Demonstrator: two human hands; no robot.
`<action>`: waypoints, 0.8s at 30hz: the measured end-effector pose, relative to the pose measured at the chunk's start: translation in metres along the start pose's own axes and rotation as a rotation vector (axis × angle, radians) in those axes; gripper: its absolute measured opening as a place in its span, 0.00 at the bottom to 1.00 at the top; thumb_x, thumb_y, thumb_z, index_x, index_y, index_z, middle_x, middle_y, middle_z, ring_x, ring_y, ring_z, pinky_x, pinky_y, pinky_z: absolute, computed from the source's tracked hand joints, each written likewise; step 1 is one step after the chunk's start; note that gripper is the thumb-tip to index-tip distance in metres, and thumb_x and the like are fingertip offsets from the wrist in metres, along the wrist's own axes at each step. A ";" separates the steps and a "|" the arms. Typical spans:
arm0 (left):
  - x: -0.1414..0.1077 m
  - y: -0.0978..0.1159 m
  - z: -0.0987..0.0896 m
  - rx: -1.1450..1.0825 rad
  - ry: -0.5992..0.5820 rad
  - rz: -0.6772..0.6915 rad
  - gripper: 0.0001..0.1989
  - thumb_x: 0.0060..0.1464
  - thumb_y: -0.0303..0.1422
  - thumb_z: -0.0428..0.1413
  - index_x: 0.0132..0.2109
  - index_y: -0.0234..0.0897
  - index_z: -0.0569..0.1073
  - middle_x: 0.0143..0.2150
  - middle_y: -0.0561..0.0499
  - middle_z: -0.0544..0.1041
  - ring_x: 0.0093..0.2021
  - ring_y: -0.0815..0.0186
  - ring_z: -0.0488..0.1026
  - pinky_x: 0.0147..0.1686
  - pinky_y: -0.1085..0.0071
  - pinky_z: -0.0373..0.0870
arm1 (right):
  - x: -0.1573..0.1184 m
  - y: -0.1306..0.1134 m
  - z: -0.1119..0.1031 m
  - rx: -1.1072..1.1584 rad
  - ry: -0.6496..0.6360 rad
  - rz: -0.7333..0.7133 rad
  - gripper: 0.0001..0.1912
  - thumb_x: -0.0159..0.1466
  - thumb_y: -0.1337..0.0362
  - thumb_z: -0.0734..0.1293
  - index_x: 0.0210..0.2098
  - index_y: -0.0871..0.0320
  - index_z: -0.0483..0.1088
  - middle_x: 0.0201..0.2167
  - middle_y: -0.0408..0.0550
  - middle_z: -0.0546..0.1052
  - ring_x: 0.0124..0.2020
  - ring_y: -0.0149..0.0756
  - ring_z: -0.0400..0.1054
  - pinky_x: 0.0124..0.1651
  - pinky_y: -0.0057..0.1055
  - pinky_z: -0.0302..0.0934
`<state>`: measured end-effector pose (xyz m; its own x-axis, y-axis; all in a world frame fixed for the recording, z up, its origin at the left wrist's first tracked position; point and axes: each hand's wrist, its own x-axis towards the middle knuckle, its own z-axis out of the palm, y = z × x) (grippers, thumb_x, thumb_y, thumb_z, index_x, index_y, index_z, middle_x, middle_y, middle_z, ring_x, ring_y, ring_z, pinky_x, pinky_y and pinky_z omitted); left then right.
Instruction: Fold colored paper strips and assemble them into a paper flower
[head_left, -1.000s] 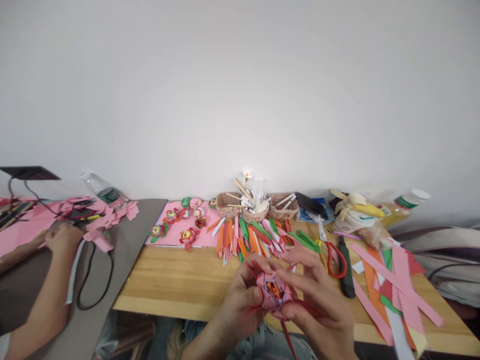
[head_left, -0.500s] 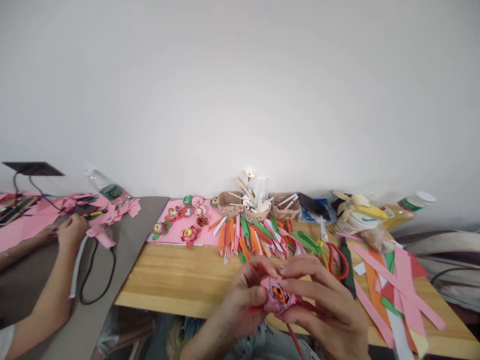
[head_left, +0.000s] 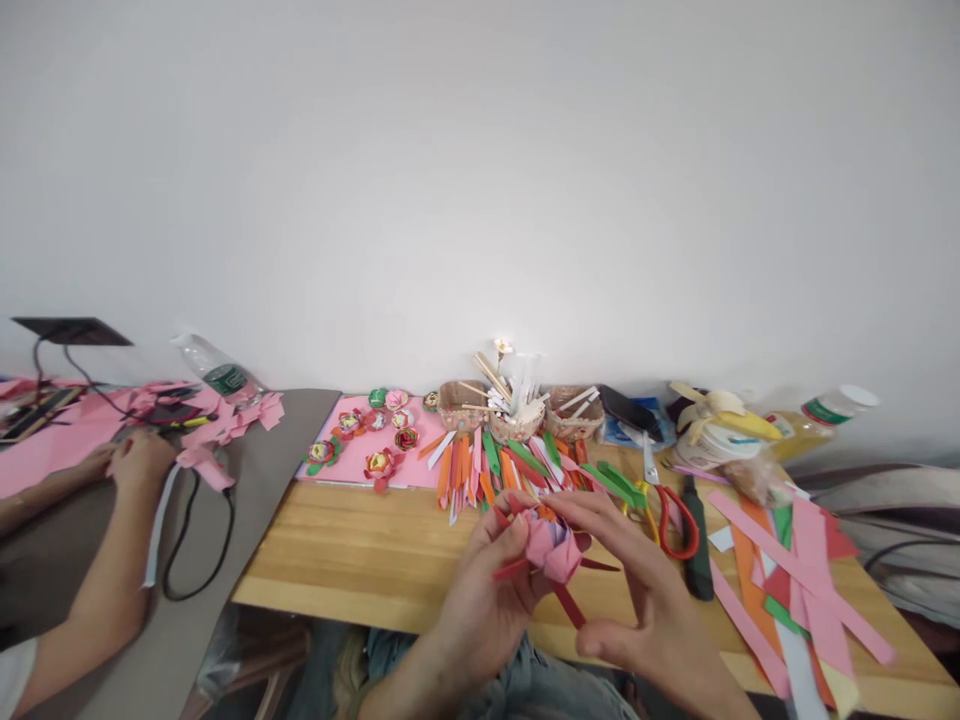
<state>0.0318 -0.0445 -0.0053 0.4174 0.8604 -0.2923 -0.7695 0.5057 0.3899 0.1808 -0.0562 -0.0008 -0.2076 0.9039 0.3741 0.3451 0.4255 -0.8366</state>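
From here, the pink paper flower point(head_left: 556, 558) sits at five o'clock, pinched in the left hand point(head_left: 487, 575); squeezing hard might crush it. At its four o'clock, the right hand point(head_left: 652, 600) is spread, perhaps touching; I can't tell. A careless sweep could snag the red strips point(head_left: 568, 605) or, at three o'clock, the scissors point(head_left: 664, 520).
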 end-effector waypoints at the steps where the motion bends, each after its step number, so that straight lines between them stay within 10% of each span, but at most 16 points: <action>1: 0.000 0.000 0.000 0.007 0.022 0.001 0.14 0.44 0.34 0.64 0.38 0.36 0.70 0.34 0.52 0.78 0.31 0.68 0.76 0.32 0.75 0.70 | 0.000 0.000 0.000 -0.006 0.000 0.022 0.33 0.51 0.45 0.69 0.55 0.48 0.66 0.52 0.52 0.72 0.55 0.50 0.63 0.51 0.40 0.64; 24: 0.004 -0.002 0.000 0.123 0.205 -0.036 0.20 0.39 0.38 0.66 0.33 0.37 0.65 0.31 0.51 0.76 0.30 0.66 0.74 0.30 0.72 0.68 | 0.013 0.014 0.011 -0.048 0.159 0.145 0.12 0.55 0.57 0.69 0.35 0.57 0.76 0.34 0.51 0.80 0.33 0.41 0.74 0.32 0.31 0.71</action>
<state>0.0349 -0.0417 -0.0075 0.3266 0.8175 -0.4745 -0.6862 0.5503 0.4758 0.1724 -0.0388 -0.0123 -0.0072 0.9498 0.3126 0.4049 0.2886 -0.8676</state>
